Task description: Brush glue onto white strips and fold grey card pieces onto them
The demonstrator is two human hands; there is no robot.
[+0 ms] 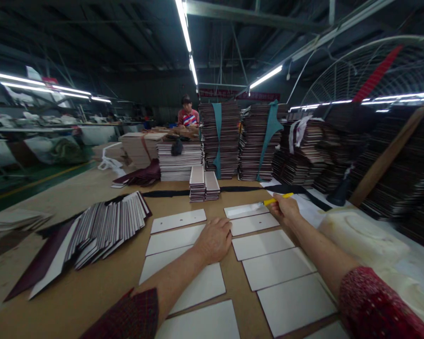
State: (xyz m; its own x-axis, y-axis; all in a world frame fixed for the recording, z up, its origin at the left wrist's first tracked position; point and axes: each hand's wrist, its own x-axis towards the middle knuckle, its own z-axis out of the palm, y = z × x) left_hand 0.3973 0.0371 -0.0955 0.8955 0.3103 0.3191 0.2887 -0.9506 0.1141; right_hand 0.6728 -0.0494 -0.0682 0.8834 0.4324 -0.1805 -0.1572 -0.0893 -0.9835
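Observation:
Two columns of white rectangular panels lie on the brown table (243,293). My right hand (284,207) is closed round the yellow handle of a brush (270,201), whose bristles touch the farthest panel of the right column (242,211). That panel looks wet where the brush rests. My left hand (215,239) lies between the columns, palm down with its fingers bent, over the edge of a left-column panel (178,239); whether it presses on anything beneath is hidden. Small dark holes show in the farthest left panel (180,220).
A fanned row of panels (106,230) lies at the left. Two small stacks (197,183) stand ahead, with tall dark stacks (221,141) behind. At the right are a whitish, glue-like mass (363,238) and a large fan (378,70). A person (188,115) is at the back.

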